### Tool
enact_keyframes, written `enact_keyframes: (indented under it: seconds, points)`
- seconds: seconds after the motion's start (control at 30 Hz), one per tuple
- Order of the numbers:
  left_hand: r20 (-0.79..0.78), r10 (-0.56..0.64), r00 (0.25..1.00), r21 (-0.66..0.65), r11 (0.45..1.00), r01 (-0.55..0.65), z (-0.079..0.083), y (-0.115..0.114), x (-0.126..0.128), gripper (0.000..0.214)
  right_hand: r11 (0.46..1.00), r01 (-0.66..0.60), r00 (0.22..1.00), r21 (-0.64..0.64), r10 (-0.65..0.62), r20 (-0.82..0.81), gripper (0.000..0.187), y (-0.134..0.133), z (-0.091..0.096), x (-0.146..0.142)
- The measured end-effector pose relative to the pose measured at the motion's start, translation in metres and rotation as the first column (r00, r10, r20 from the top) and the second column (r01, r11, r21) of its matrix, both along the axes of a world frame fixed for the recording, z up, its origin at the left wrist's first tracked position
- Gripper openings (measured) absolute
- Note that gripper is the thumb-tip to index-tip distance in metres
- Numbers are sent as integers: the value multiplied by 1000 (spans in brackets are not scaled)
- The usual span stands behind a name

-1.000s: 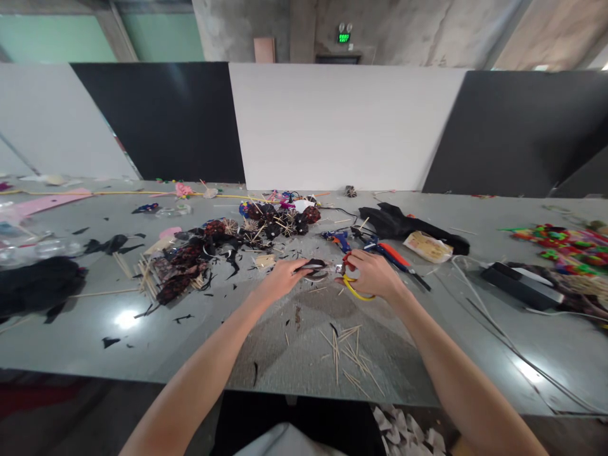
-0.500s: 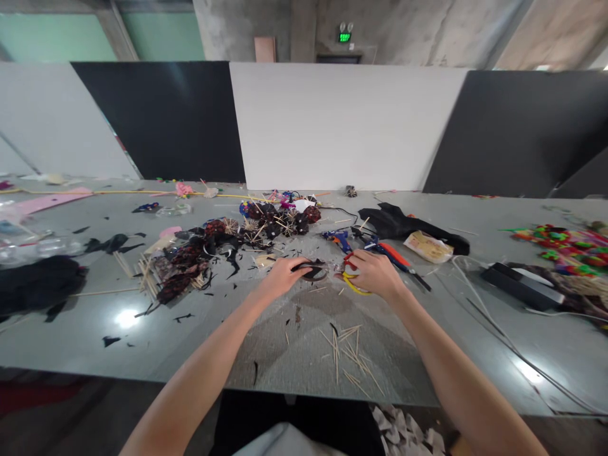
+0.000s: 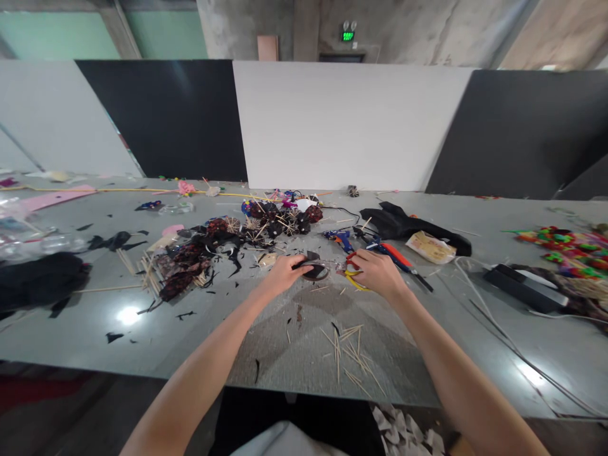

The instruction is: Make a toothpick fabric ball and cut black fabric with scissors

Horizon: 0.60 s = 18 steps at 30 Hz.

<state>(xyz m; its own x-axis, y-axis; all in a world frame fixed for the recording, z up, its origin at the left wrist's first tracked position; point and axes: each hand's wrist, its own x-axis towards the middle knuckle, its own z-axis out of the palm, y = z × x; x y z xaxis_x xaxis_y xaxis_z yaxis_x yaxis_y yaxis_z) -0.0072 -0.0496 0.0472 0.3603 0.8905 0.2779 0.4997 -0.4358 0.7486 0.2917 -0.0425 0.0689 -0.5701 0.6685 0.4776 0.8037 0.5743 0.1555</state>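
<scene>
Nearest the operator, crumpled white scraps (image 3: 408, 434) lay below the front edge of the grey table (image 3: 166, 342). Inside that edge, thin wooden sticks (image 3: 351, 356) were scattered loosely on the tabletop.

Beyond the sticks, the left hand (image 3: 284, 272) gripped the near end of a dark piece (image 3: 316, 273) between thumb and fingers. The piece was located between the two hands; its material and exact outline could not be determined. The right hand (image 3: 379, 272) was closed around the red and yellow handles of what appeared to be scissors (image 3: 354, 281). Blade position, and any contact with the piece, could not be confirmed.

The step in hand was judged to be holding the piece for trimming. The next move called for a firm left grip, blades aligned to the piece's edge, and left fingertips clear of the cutting line.

Behind the right hand lay a blue glue gun (image 3: 341, 239) and a red-handled tool (image 3: 396, 254). Farther back, black fabric (image 3: 387, 218) lay to the right and a cluster of stick-spiked dark balls (image 3: 275, 229) to the left. A white panel (image 3: 351, 126) stood along the far side
</scene>
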Motion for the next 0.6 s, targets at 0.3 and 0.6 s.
enact_keyframes:
  seconds: [0.3, 0.6]
  points:
    - [-13, -13, 1000, -20, 1000, 12, 5, -1, 0, 49, 998, 32, 1000, -56, -31, 3, 35, -5, 5, -6]
    - [-17, -52, 999, -38, 998, 51, 2, 0, 0, 47, 998, 3, 1000, -66, -3, -1, 34, -5, 1, -9]
